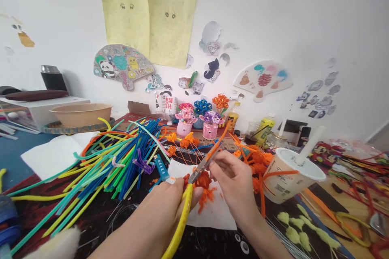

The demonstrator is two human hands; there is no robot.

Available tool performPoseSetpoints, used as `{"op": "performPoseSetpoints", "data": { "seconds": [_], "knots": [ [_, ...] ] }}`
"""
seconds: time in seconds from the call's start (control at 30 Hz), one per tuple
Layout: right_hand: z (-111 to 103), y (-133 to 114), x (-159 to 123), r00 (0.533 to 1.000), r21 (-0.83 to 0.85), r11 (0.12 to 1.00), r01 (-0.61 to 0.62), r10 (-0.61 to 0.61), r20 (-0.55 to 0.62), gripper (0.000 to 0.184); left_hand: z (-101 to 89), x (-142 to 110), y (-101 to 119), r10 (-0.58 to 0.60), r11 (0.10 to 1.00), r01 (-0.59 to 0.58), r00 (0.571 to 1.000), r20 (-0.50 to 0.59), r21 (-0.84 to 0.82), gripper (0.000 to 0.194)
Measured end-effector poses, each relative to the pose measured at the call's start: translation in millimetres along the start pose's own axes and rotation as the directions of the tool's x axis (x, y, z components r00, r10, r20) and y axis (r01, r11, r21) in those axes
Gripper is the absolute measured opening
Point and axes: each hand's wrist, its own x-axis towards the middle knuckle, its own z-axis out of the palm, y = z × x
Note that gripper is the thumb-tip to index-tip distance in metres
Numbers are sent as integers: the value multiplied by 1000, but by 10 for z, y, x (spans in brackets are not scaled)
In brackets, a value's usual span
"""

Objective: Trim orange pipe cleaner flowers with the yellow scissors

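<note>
My left hand [165, 200] is closed around a pair of scissors; their yellow handle [182, 220] runs down toward me and the metal blades [201, 168] point up and away. My right hand [232, 178] pinches an orange pipe cleaner [223, 135] beside the blade tips. Whether the blades are apart is hard to make out. Behind and below the scissors is a bunched orange piece [203, 180], partly hidden by my hands. White paper [217, 214] with orange fluff scraps lies underneath.
At left lies a big pile of coloured pipe cleaners [130, 166]. A lidded drink cup [282, 178] with a straw stands at right, close to my right hand. Small potted flowers [209, 125] line the back. Pale green pieces [299, 228] and wires lie at front right.
</note>
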Motion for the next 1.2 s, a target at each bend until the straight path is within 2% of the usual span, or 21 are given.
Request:
{"op": "performPoseSetpoints", "data": {
  "seconds": [0.17, 0.33, 0.57, 0.87, 1.07, 1.2],
  "knots": [
    [-16, -28, 4, 999, -48, 998, 27, -25, 38, 10, 25, 6, -37, -52, 997, 54, 998, -38, 48, 39],
    [-19, -38, 7, 998, -60, 998, 34, -30, 57, 8, 22, 14, -52, -56, 994, 56, 998, -3, 98, 42],
    [-35, -13, 36, 997, -74, 997, 37, -31, 74, 10, -42, 28, 51, -126, 983, 118, 991, 48, 142, 40],
    [-38, -83, 61, 998, -90, 994, 64, -66, -14, 10, -54, 11, 31, -124, 982, 119, 992, 29, 144, 44],
    [-43, -54, 56, 999, -55, 997, 50, -49, 22, 10, -15, 24, -76, -45, 993, 40, 998, 43, 111, 43],
    [-28, -27, 41, 998, -27, 999, 23, -21, 63, 10, -19, 17, -7, -44, 998, 43, 999, 17, 34, 40]
  ]
}}
